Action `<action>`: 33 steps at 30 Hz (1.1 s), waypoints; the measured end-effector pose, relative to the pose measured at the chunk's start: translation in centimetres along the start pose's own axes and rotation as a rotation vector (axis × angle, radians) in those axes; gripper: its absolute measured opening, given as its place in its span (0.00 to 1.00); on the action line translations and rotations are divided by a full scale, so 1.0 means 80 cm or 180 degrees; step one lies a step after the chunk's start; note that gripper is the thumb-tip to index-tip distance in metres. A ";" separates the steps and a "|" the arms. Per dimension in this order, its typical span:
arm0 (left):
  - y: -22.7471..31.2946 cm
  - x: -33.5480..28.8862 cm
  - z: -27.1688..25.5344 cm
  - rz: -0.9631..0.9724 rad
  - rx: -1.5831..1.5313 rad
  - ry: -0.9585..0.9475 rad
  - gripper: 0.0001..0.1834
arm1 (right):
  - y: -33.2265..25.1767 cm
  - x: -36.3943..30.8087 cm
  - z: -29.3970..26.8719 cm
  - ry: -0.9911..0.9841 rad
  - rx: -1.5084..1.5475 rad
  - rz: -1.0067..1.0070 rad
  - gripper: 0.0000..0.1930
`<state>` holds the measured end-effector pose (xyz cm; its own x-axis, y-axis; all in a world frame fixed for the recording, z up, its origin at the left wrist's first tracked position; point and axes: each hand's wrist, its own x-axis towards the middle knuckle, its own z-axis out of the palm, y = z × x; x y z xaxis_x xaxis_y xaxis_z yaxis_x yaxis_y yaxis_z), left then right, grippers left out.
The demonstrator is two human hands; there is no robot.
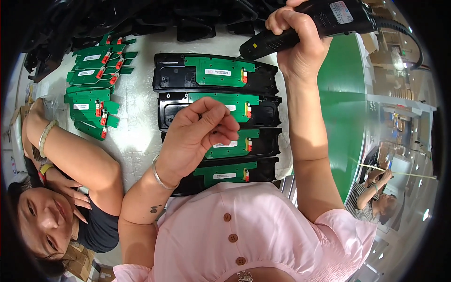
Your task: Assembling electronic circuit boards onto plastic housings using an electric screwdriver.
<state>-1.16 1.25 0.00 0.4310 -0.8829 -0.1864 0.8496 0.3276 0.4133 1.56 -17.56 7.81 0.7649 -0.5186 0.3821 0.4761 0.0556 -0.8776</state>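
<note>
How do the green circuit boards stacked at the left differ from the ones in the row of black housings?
The loose boards lie bare on the white surface, overlapping and fanned at slight angles; the seated boards each sit alone inside a black housing, lined up parallel. The left hand hovers over the seated ones; none touches the pile. Both kinds are green, with a white label and red connector.

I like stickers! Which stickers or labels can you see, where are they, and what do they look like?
Board labels: small white rectangles on the green boards in the black trays.
Stack labels: white rectangles on the piled green boards, upper left.
Tool label: pale rectangle on the black screwdriver in the right hand.
</note>
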 end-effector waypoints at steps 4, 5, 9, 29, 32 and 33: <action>-0.003 0.001 0.005 0.0096 0.0042 0.0515 0.09 | 0.002 0.006 -0.001 -0.0092 -0.0079 0.0042 0.09; -0.003 0.001 0.006 0.0081 0.0066 0.0557 0.09 | 0.002 0.008 -0.001 -0.0144 -0.0131 0.0123 0.08; -0.002 0.000 0.001 0.0146 -0.0149 0.0515 0.08 | 0.005 0.014 0.001 -0.0291 -0.0229 0.0231 0.06; -0.007 0.004 -0.007 0.0177 -0.1105 0.0503 0.08 | -0.086 -0.061 0.014 -0.1926 0.0867 -0.0283 0.12; -0.007 0.003 -0.006 0.0148 -0.1119 0.0469 0.08 | -0.107 -0.068 0.021 -0.1554 0.0346 -0.0091 0.12; -0.008 0.003 -0.004 0.0113 -0.1117 0.0537 0.08 | -0.111 -0.065 0.020 -0.1821 0.0235 0.0034 0.12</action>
<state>-1.48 0.99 -0.59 0.4812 -0.8107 -0.3336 0.8729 0.4780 0.0976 -5.94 -14.04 14.06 0.8730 0.0252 0.4872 0.4804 0.1284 -0.8676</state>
